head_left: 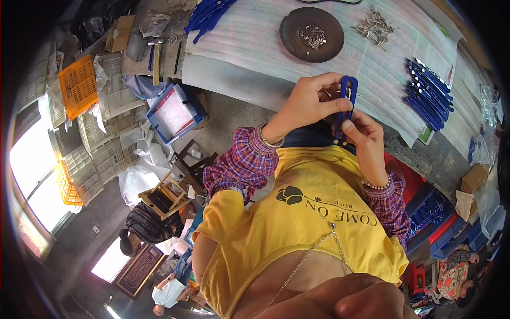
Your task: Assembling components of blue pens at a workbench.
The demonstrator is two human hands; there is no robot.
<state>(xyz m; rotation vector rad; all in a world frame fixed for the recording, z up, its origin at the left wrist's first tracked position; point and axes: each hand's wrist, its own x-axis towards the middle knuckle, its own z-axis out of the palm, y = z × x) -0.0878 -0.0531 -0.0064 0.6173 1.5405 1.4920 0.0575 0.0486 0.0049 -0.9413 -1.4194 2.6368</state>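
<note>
Both hands hold one narrow blue loop-ended piece upright in front of my yellow shirt, at the table's near edge. My left hand pinches its upper part between thumb and fingers. A thin metal pin pokes out sideways there; how it sits in the piece is partly hidden by my fingers. My right hand grips the lower part, thumb in front. Two small shiny ends show at the bottom of the piece. Beyond my hands, a round brown dish holds a small heap of little metal parts.
A pile of blue pieces with shiny metal bits lies at right on the sheet-covered table. Metal pins are heaped beyond. More blue strips and a hammer are at far left. A blue crate stands left; people are behind.
</note>
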